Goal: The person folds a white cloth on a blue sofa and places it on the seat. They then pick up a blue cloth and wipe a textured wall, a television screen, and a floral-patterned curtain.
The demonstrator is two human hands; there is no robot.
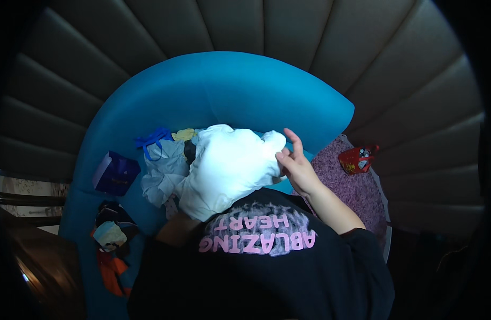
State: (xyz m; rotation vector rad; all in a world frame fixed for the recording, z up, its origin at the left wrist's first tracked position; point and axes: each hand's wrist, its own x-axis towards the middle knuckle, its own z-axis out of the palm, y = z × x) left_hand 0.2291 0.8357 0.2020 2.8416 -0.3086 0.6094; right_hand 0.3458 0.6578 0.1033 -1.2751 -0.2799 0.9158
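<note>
A bulky, rumpled white cloth [229,165], its exact kind unclear, is bunched up in front of my chest. My right hand [298,166] is at its right edge, with the index finger stretched up and the thumb against or very near the fabric. Those fingers are spread and do not close round it. My left forearm [179,228] reaches under the cloth's lower left side, and the cloth hides that hand. Just left of the cloth lies a pale grey-blue crumpled bag or fabric [164,173] with blue straps [155,138].
A curved blue sofa [218,85] wraps around, backed by a padded dark wall [234,26]. On its left are a dark blue paper bag [116,173] and dark and orange clothes [113,266]. A yellow cloth [184,134] lies behind. Right, a red bag [357,160] stands by a purplish surface [346,197].
</note>
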